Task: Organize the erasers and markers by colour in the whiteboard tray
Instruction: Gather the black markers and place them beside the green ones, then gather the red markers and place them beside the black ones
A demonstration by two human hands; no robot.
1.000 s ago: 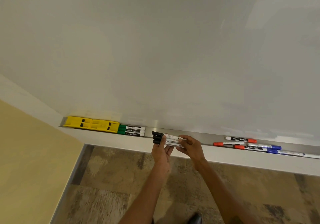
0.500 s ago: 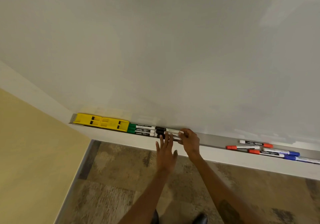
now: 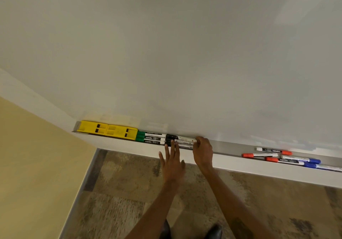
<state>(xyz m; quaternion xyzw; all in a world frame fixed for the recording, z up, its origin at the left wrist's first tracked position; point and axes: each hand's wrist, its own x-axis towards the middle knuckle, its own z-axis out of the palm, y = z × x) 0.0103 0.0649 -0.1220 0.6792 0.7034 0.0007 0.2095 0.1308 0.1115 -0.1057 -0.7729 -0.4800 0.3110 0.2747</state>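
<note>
Two yellow erasers [image 3: 108, 131] lie end to end at the left end of the whiteboard tray [image 3: 229, 145]. Three green-capped markers [image 3: 150, 138] lie beside them. Three black-capped markers [image 3: 182, 141] lie in the tray right after the green ones. My right hand [image 3: 202, 150] is curled around the right ends of the black markers. My left hand [image 3: 172, 162] is flat with fingers spread, its fingertips resting on the black markers' front. Further right, three red-capped markers [image 3: 266, 154] and blue-capped markers [image 3: 311, 163] lie mixed together.
The whiteboard [image 3: 185, 53] fills the view above the tray. A yellow wall [image 3: 37, 164] stands at the left. Patterned floor [image 3: 120, 192] lies below, with my dark shoes [image 3: 214, 230] at the bottom edge.
One second ago both hands held the black markers above the tray's edge. They have been moved left and set into the tray against the green markers. My left hand has opened.
</note>
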